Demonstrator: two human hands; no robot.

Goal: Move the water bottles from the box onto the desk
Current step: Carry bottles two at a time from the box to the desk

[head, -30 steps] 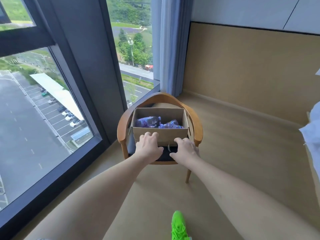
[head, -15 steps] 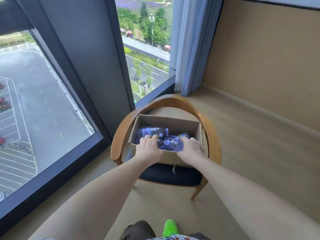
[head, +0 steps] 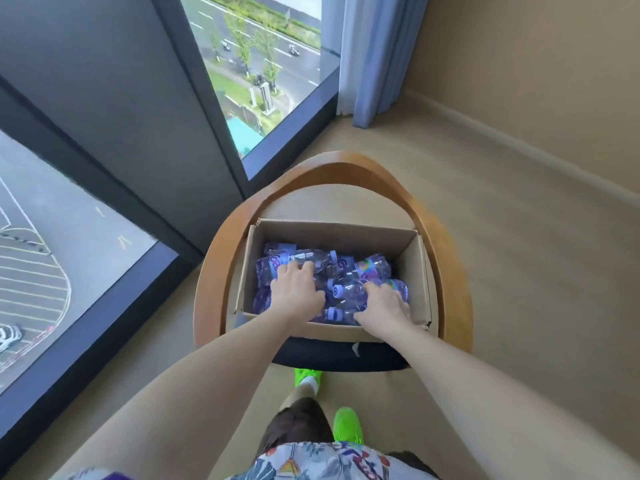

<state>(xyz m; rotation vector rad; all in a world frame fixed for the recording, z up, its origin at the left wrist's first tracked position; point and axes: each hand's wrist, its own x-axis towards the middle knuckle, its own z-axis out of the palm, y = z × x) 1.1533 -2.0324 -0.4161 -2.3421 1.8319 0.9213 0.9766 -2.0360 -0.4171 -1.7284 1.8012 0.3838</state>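
Cardboard box (head: 332, 233): open, on a chair (head: 446, 258) by the window.
Bottles (head: 346, 292): clear plastic, purple labels, jumbled on their sides inside the box.
Left hand (head: 297, 292): fingers spread flat over a bottle at the box's left; not clearly closed.
Right hand (head: 384, 304): fingers curled over a bottle at the right; full grip unclear.
Handling: probably full and weighty, smooth, slightly squashy; best grasped round the body.
Tabletop: out of view.
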